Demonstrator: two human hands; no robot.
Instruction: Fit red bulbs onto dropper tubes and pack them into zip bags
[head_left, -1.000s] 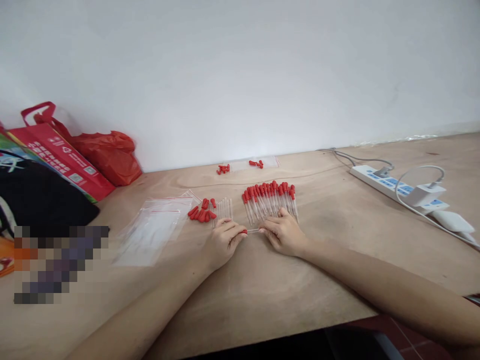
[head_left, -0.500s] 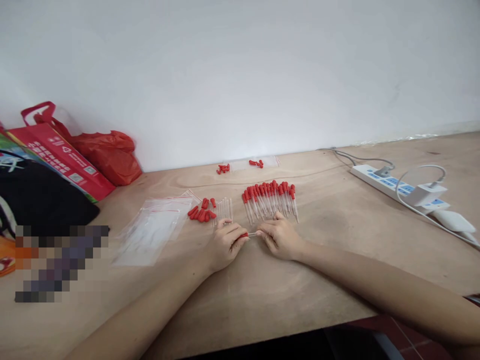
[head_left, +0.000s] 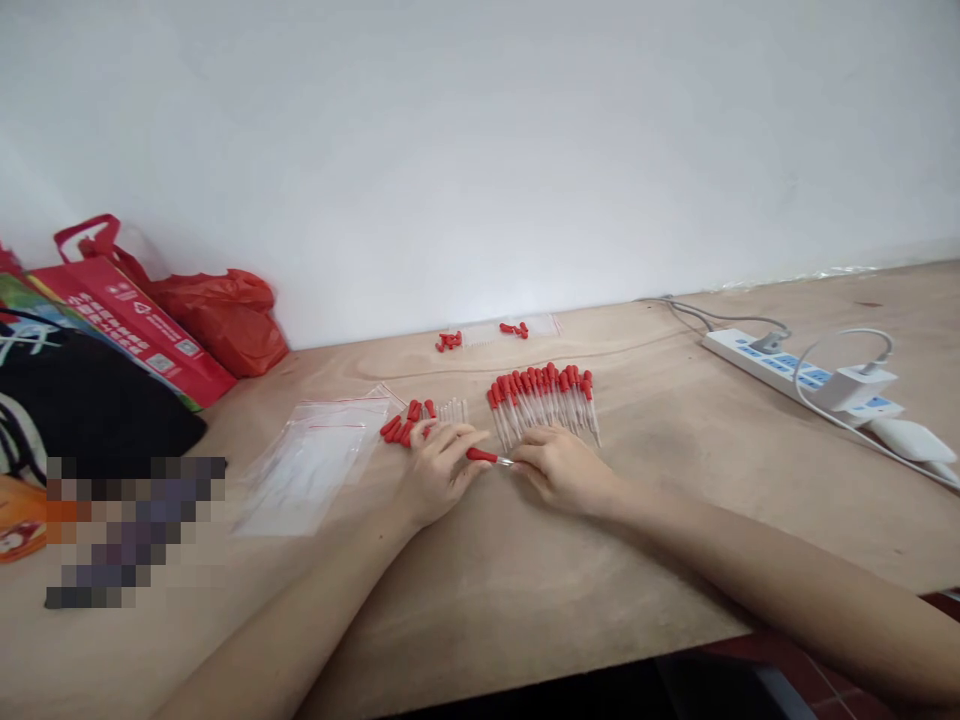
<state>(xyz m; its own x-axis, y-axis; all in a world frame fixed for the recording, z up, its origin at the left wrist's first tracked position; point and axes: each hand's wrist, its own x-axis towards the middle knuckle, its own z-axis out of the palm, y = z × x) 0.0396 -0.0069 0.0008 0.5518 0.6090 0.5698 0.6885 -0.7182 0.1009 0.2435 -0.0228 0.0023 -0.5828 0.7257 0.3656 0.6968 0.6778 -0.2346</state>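
Note:
A glass dropper with a red rubber bulb (head_left: 481, 455) is between my hands above the table. My right hand (head_left: 559, 468) pinches its clear glass tube. My left hand (head_left: 441, 472) is open around the bulb end, its fingers and thumb spread apart; whether a fingertip touches the bulb I cannot tell. Behind my left hand lie loose red bulbs (head_left: 397, 430), partly hidden by it, and several bare glass tubes (head_left: 452, 410). Just beyond my right hand, many droppers with red bulbs (head_left: 541, 385) lie side by side in a fan.
Clear zip bags (head_left: 311, 470) lie on the left. Against the wall is another bag (head_left: 484, 336) with more bulbs and tubes. A white power strip (head_left: 765, 365) with cables stands right. Red bags (head_left: 225, 320) and a black bag (head_left: 97, 400) sit at far left.
My left hand has loosened its fingers from the red bulb and shifted slightly left, so the bulb now shows. My right hand still holds the tube.

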